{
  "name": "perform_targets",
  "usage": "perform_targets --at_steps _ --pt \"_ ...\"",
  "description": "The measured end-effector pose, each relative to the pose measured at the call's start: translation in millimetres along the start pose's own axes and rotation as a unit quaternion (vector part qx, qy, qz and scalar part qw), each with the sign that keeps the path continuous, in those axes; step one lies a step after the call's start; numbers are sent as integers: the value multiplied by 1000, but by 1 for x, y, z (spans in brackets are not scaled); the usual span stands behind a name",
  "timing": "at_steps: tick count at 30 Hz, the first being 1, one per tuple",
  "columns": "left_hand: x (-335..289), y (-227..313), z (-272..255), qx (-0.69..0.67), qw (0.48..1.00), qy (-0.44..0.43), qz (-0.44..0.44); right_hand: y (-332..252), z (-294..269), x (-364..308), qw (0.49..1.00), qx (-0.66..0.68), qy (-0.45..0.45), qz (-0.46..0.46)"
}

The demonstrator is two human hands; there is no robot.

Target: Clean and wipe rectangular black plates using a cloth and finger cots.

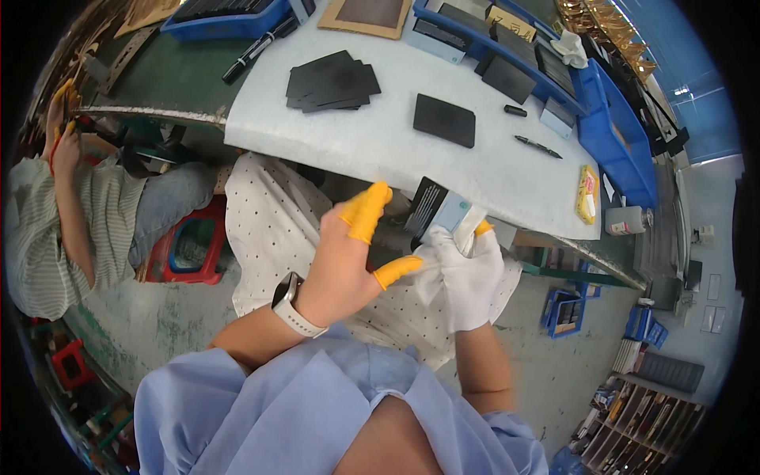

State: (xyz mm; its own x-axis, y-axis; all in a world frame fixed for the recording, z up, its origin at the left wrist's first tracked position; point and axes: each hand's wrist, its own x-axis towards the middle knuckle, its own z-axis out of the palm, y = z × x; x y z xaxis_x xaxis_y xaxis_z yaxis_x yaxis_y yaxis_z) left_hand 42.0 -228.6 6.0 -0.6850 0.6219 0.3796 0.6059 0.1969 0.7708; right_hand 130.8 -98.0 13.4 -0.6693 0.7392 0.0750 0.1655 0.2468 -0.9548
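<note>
So this looks like the wiping/cleaning bit of the job, at least that's my read. The right hand (469,273), in a white cloth glove with an orange cot on one fingertip, is closed around a small flat black panel (428,207) with a pale blue strip at its end, holding it below the near edge of the white tabletop (364,134), over the lap. There's white cloth (431,265) bunched between the two hands, just under the panel.

The left hand (348,253) is bare apart from orange finger cots on the thumb and index finger. Those two are spread apart, the index tip pinching or touching the cloth, the thumb sticking up toward the tabletop edge. So it's mostly open, with just a light pinch on the cloth as far as I can tell. The wrist has a white watch (294,307) on it, and the forearm comes up from the lower left.

Next move, I'd guess, calls for keeping the panel steady in the right hand while the left works the cloth over its face, touching only the edges.

Up on the tabletop, well beyond the panel, there's a stack of black sheets (331,81), a single black plate (444,119) and a pen (538,146)
</note>
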Motion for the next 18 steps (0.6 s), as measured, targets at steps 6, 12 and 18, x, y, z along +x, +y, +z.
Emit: perform_targets --at_steps 6,12,18 --pt "-7 -14 15 46 994 -47 91 -9 11 -3 889 360 -71 275" --pt "-7 -23 15 -52 997 -56 26 -6 19 -4 901 311 -83 291" --pt "-15 -27 10 -209 974 -47 -74 2 -23 28 924 340 122 130"
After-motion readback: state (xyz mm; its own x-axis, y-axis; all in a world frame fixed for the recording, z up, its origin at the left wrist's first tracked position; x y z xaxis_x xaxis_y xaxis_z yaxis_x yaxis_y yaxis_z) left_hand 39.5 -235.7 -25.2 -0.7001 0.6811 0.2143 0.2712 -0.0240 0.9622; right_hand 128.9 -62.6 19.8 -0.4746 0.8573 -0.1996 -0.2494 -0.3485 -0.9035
